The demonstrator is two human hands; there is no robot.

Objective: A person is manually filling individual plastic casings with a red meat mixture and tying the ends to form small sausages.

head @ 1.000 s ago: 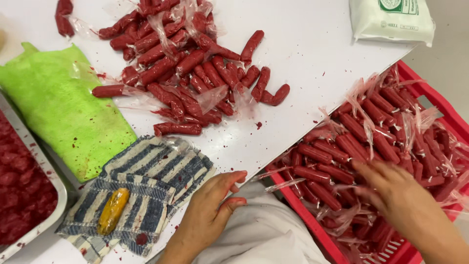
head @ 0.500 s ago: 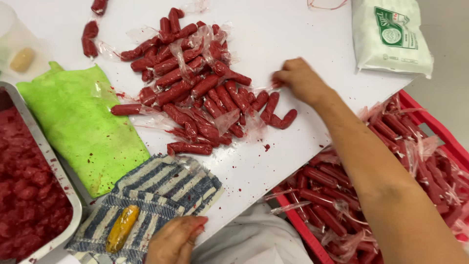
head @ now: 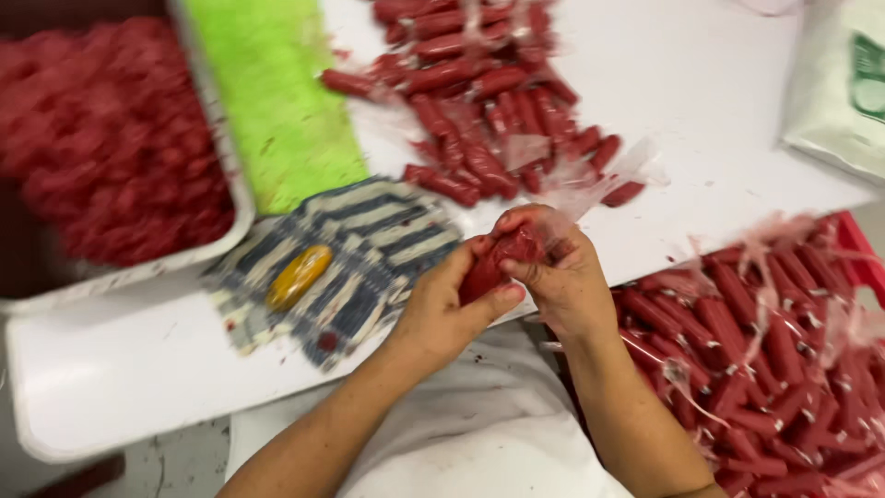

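Observation:
My left hand (head: 442,309) and my right hand (head: 562,277) meet at the table's near edge, both gripping one red sausage (head: 493,263) in a clear plastic wrapper. The wrapper's loose end (head: 590,194) trails up to the right from my right fingers. A pile of unwrapped red sausages (head: 489,101) with scraps of clear film lies on the white table (head: 701,111) just beyond my hands. To the right, below the table edge, a red crate (head: 853,254) holds several wrapped sausages (head: 747,341).
A striped blue-and-white cloth (head: 369,249) with a small yellow oblong object (head: 298,275) on it lies left of my hands. Behind it lie a green cloth (head: 277,101) and a metal tray (head: 217,152) of red meat pieces. A white bag (head: 843,92) sits at far right.
My right hand has come back from the sausage pile and my left hand has risen from the table edge; both now hold one wrapped sausage together. The view has shifted to the left.

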